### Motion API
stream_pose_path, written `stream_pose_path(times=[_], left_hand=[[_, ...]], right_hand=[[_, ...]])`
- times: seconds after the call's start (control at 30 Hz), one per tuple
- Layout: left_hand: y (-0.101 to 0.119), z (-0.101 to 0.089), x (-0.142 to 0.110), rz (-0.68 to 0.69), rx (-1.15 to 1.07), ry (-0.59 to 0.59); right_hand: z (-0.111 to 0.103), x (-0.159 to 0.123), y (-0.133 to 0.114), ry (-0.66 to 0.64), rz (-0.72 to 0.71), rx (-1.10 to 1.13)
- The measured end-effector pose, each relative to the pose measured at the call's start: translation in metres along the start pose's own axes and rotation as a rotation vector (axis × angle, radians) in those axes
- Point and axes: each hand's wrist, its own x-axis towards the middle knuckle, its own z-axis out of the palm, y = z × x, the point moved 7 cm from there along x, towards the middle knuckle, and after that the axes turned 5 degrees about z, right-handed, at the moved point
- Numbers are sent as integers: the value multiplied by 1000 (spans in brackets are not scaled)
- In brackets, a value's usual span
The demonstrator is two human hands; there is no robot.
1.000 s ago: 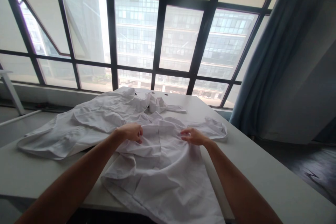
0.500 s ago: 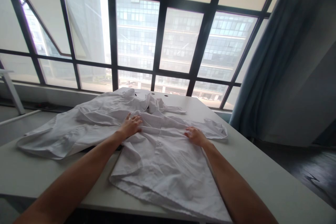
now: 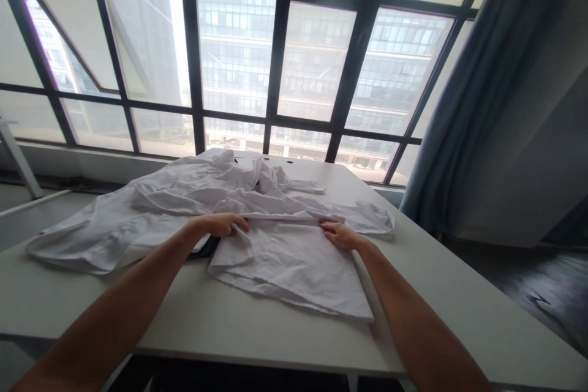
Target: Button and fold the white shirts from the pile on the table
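A crumpled white button-up shirt (image 3: 285, 263) lies spread over the white table (image 3: 248, 331), with one wide part bunched at the far side and a sleeve reaching left. My left hand (image 3: 218, 225) grips a straight folded edge of the cloth near the middle. My right hand (image 3: 340, 236) pinches the same fold further right. The cloth between my hands is pulled fairly taut. A loose lower layer of the shirt hangs toward me below the fold.
The tabletop extends toward me and to the right of the shirt. A dark object or gap (image 3: 205, 248) shows beneath the cloth by my left wrist. A large gridded window (image 3: 275, 61) stands beyond the table, with a blue curtain (image 3: 441, 104) on the right.
The near part of the shirt has drawn away from me, uncovering more tabletop. My hands have closed on the cloth and formed a straight fold between them.
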Motion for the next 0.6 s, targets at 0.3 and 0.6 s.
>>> stream_pose_path(times=[0.3,0.6], left_hand=[[6,3,0,42,-53,-100],[16,-19,-8,115,-260,77]], right_hand=[[-28,-13,-4,36,4,133],[-30,-42,-15,-176,64,34]])
